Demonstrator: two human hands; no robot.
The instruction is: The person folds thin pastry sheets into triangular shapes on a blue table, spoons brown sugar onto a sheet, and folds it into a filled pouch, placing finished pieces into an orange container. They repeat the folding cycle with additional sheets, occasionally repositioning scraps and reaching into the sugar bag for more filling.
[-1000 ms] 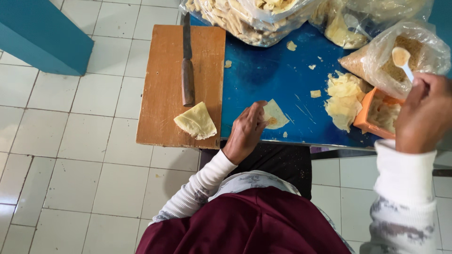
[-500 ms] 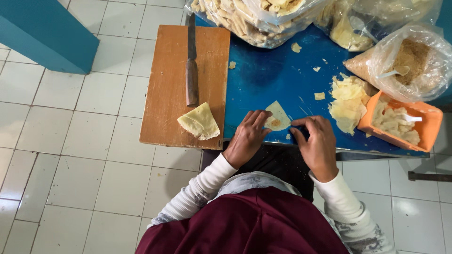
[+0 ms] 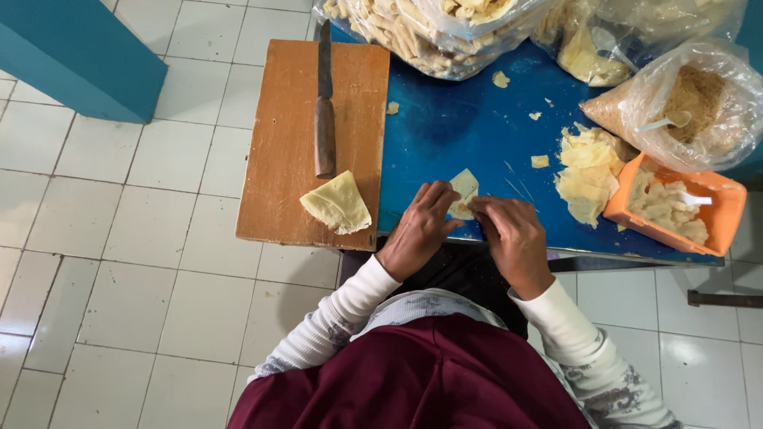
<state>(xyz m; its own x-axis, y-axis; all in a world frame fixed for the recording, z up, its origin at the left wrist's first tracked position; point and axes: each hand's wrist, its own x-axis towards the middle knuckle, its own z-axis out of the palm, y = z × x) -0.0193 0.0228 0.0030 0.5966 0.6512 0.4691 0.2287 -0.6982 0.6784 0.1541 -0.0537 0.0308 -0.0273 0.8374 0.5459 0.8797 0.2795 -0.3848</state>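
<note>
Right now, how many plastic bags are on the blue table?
3: one of fried strips top centre, one of wrappers top right, one of crumbs right. Others may lie off-frame.

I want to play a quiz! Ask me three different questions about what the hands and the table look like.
1. True or false: the knife is in a hand.
2. Which thing do both hands touch? A) the thin dough sheet B) the orange tray C) the folded wrapper
3. Fill in: the folded wrapper lies on the wooden ____.

Key:
1. False; it lies on the cutting board.
2. A; the left hand and right hand pinch it.
3. Board.
</note>
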